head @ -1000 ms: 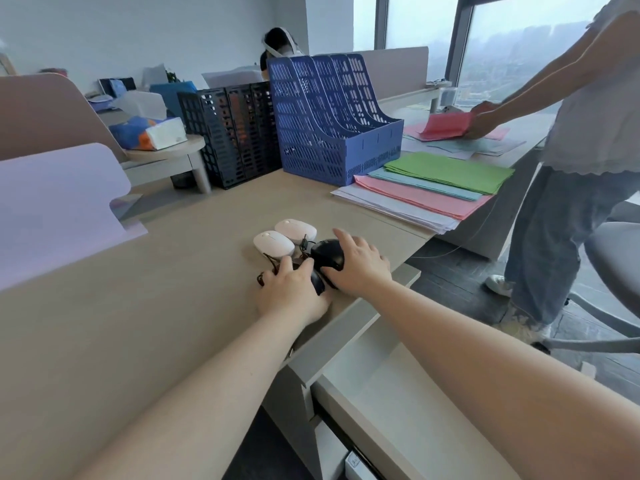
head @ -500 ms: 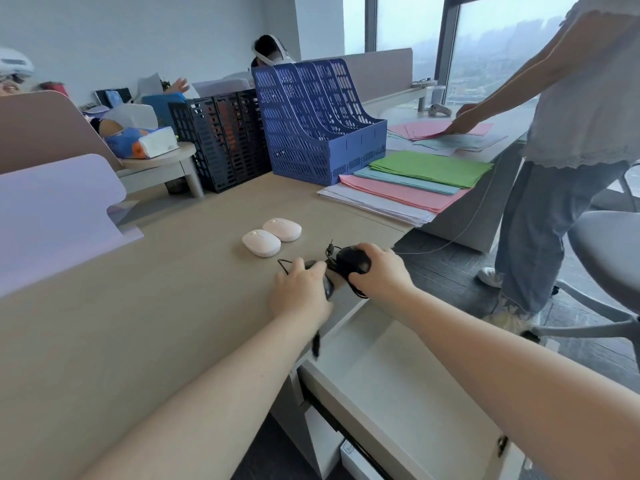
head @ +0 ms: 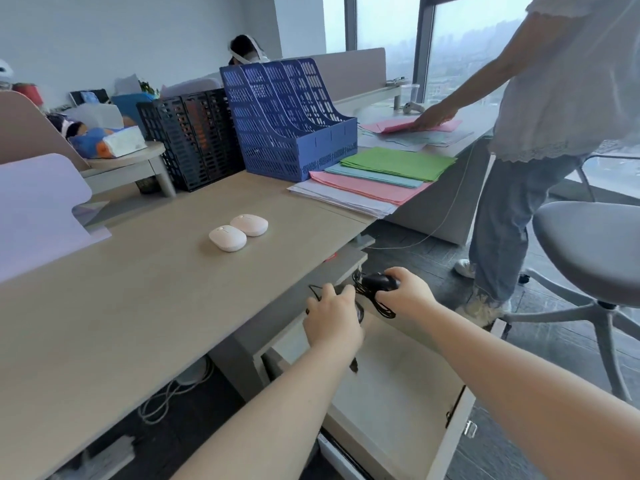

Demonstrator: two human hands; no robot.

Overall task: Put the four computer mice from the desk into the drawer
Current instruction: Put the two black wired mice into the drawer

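Mid-transfer: right hand (head: 405, 296) closed on a black wired mouse (head: 381, 282), left hand (head: 332, 323) clutching a second one, mostly hidden, both over the open drawer (head: 398, 386) at lower centre; next likely lower, release, then fetch two white mice (head: 239, 232) mid-desk

Both forearms are bare, with no sleeve reaching into view. The left hand (head: 334, 322) and the right hand (head: 405, 294) wear no glove, ring or watch.
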